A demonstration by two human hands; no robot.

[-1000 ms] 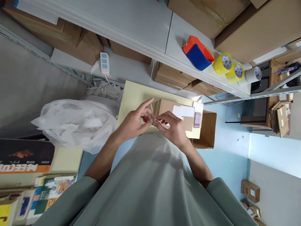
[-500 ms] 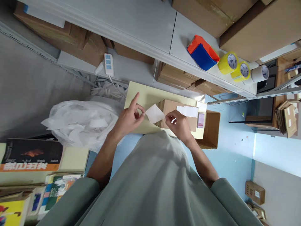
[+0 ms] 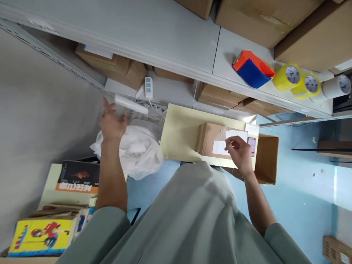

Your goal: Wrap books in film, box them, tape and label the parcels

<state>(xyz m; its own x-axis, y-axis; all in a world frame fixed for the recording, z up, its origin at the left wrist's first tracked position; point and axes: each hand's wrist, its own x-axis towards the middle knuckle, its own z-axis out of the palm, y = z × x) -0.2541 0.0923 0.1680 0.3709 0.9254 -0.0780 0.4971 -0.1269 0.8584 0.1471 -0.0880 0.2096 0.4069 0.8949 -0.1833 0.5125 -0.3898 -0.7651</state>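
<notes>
My left hand [image 3: 112, 124] is out at the left with fingers spread, above a clear plastic bag [image 3: 140, 154] full of white scraps. Just beside its fingertips is a white paper strip [image 3: 131, 104], smeared by motion and seemingly loose in the air. Thumb and forefinger of my right hand [image 3: 239, 151] pinch a thin translucent sticker [image 3: 222, 135], which stands up over a brown cardboard box [image 3: 207, 137]. White labels [image 3: 218, 147] lie on the box top, partly covered by that hand. The box rests on a pale yellow table [image 3: 177, 126].
A phone [image 3: 251, 146] lies at the table's right end, beside an open carton [image 3: 268, 157]. A shelf [image 3: 165, 55] crosses in front, bearing an orange-blue tape dispenser [image 3: 253, 69] and yellow tape rolls [image 3: 287, 77]. A power strip [image 3: 148, 87] sits lower. Books [image 3: 44, 234] stand at left.
My left hand has let go of the sticker and swung left over the bag, where a white strip now shows. My right hand still pinches the sticker, now over the box's labels.
</notes>
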